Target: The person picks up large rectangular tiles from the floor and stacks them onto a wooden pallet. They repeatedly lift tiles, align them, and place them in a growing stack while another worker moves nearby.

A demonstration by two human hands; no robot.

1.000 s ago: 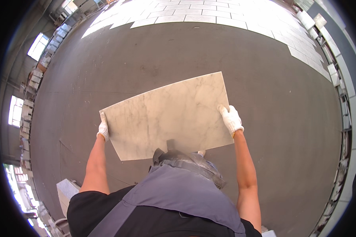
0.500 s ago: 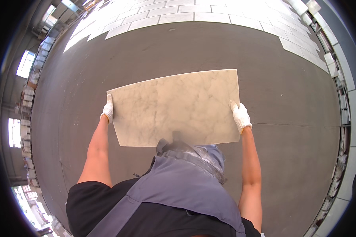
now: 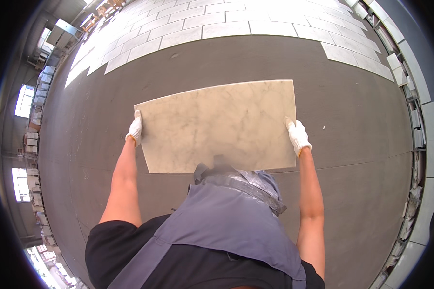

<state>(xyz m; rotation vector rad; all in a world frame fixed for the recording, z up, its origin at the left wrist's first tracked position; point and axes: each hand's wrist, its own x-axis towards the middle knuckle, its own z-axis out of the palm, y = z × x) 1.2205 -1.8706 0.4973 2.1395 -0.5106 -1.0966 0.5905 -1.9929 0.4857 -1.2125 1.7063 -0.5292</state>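
Marble slab, rectangular, pale with grey veins [image 3: 217, 126], now squarer at frame centre than a second ago; carry continuing. Left hand [image 3: 135, 130], right hand [image 3: 298, 137]: gloved fingers clamp slab's side edges. Laid pale tiles [image 3: 236, 19] nearer, upper frame.

We see a large pale marble slab [image 3: 217, 127] with grey veins, held flat in front of the body over a dark grey floor [image 3: 357, 144]. Left hand [image 3: 135, 130], white glove, grips the slab's left edge; right hand [image 3: 298, 136], white glove, grips the right edge. Both forearms bare. Grey apron [image 3: 226, 216] over a black shirt fills the lower middle. Light floor tiles [image 3: 236, 24] lie laid in rows farther ahead. Stacked slabs [image 3: 410, 82] line the right wall; windows [image 3: 24, 101] on the left.
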